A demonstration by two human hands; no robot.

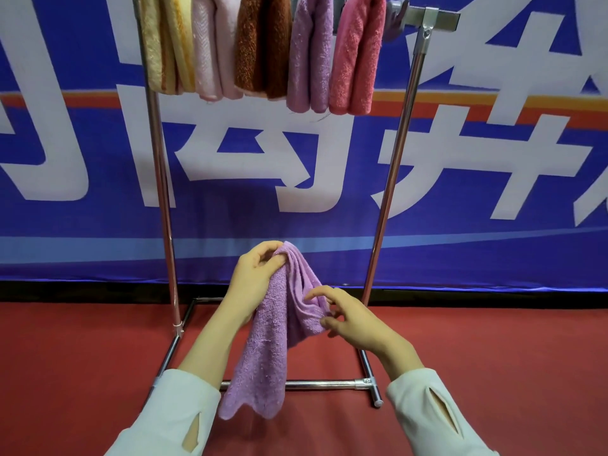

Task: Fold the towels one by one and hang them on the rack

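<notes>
In front of the rack, low and centred, a lilac towel [269, 327] is hanging in mid-air between the two hands, clear of the red floor [82, 357].

Handling, judged: terry cloth, light, limp, no stiffness; it is draping in loose vertical folds and its scalloped lower edge is dangling free. Not slippery, not fragile. It will likely sag wherever it is not held, so the corners or the top edge look like the best places to grip for a clean fold.

Left hand [256, 274]: fingers [263, 255] are closing around the bunched top of the towel and seem to be carrying its weight; the cloth is falling down across the wrist side of the palm.

Right hand [352, 320]: fingers [316, 292] are spread and only partly curled. The fingertips are touching or just beside a fold at the towel's right edge; a firm pinch is not showing, so I cannot tell whether it is gripping.

Outward: six folded towels are draped side by side over the rack's [161, 179] top bar, the nearest matching one being another lilac towel [309, 57] beside a pink towel [357, 57]. Bare bar is showing to the right of the pink one. A blue banner [493, 192] is hanging behind.
</notes>
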